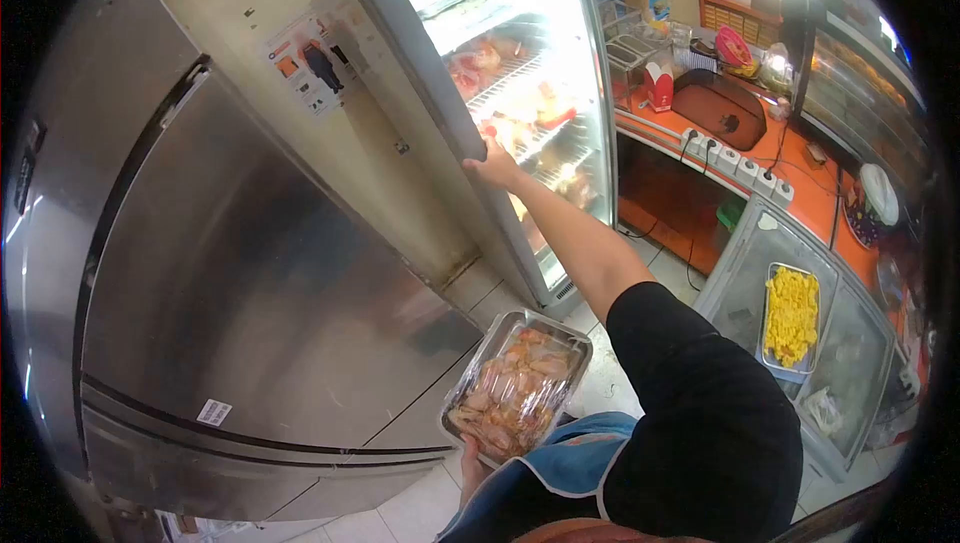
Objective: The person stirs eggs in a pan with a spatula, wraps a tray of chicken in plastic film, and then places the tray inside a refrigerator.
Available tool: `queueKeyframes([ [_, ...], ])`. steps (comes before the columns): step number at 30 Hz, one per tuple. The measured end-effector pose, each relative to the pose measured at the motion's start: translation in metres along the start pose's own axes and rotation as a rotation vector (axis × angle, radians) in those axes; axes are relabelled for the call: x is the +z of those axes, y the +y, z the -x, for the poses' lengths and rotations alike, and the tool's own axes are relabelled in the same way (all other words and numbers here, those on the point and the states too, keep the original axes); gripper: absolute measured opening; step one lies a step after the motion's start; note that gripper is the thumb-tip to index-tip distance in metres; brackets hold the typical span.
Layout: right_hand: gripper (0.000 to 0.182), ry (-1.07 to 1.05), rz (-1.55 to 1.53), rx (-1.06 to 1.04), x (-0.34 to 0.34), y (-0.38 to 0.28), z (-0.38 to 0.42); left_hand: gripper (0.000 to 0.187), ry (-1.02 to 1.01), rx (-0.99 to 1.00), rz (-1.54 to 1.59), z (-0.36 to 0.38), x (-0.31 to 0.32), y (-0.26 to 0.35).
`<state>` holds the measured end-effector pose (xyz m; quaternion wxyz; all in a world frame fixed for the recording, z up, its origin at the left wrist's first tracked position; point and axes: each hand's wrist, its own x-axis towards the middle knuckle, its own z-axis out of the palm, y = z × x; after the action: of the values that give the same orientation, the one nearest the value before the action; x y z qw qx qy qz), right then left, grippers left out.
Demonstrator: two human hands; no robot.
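Note:
My left hand [472, 461] holds a metal tray [582, 351] from below at its near left corner. Raw meat pieces [515, 393], which look like chicken, fill this tray under clear plastic wrap. Stretched out ahead, my right hand [494, 165] has its fingers wrapped round the left edge of the glass door of a lit upright display fridge [478, 125]. Behind the glass, packs of meat [490, 63] rest on wire shelves. Glare hides part of the fridge's inside. Whether the door stands slightly ajar I cannot make out.
A large steel refrigerator [250, 283] fills the left side. To the right stands a glass-topped chest freezer [745, 243] bearing a tray of yellow pieces [792, 318]. Behind it, an orange counter [805, 158] carries a power strip [735, 163], a dark tray [718, 108] and cables.

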<state>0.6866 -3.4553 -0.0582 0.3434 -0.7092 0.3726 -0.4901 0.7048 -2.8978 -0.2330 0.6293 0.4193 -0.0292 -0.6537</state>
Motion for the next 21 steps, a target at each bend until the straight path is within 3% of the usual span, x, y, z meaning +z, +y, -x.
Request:
queueKeyframes([
  [3, 0.068, -0.215, -0.042, 0.099, -0.023, 0.001, -0.007, 0.070, 0.004, -0.003, -0.002, -0.018, 0.011, 0.002],
  [6, 0.057, -0.216, -0.158, 0.019, -0.019, 0.034, -0.010, 0.069, 0.009, -0.015, 0.001, -0.043, 0.016, 0.012],
  [8, 0.048, -0.125, -0.244, 0.010, -0.052, 0.012, 0.025, 0.069, 0.022, -0.018, -0.014, -0.063, 0.012, 0.023],
  [10, 0.044, -0.044, -0.459, -0.089, -0.066, 0.058, 0.040, 0.069, 0.033, -0.033, -0.029, -0.084, 0.008, 0.030],
  [11, 0.043, -0.079, -0.449, -0.014, -0.093, 0.059, 0.055, 0.069, 0.033, -0.044, -0.030, -0.096, 0.011, 0.035],
  [12, 0.041, 0.013, -0.553, 0.085, -0.113, 0.045, 0.074, 0.068, 0.005, -0.072, 0.011, -0.103, 0.021, 0.041],
  [14, 0.040, 0.070, -0.692, 0.225, -0.157, 0.083, 0.101, 0.066, -0.043, -0.127, 0.085, -0.118, 0.043, 0.056],
  [15, 0.042, 0.288, -0.793, 0.220, -0.164, 0.074, 0.113, 0.066, -0.063, -0.130, 0.083, -0.131, 0.047, 0.062],
  [17, 0.045, 0.422, -0.767, 0.289, -0.209, 0.100, 0.147, 0.067, -0.068, -0.097, 0.016, -0.143, 0.066, 0.067],
  [18, 0.038, 0.575, -0.795, 0.307, -0.225, 0.101, 0.154, 0.068, -0.058, -0.064, -0.044, -0.153, 0.079, 0.070],
  [19, 0.032, 0.728, -0.813, 0.318, -0.241, 0.102, 0.161, 0.070, -0.351, -0.112, 0.083, -0.179, 0.066, 0.064],
  [20, 0.033, 0.699, -0.754, 0.265, -0.270, 0.141, 0.177, 0.071, -0.642, -0.157, 0.214, -0.224, 0.038, 0.058],
  [21, 0.033, 0.768, -0.745, 0.286, -0.297, 0.163, 0.181, 0.072, -0.648, -0.137, 0.213, -0.237, 0.043, 0.059],
])
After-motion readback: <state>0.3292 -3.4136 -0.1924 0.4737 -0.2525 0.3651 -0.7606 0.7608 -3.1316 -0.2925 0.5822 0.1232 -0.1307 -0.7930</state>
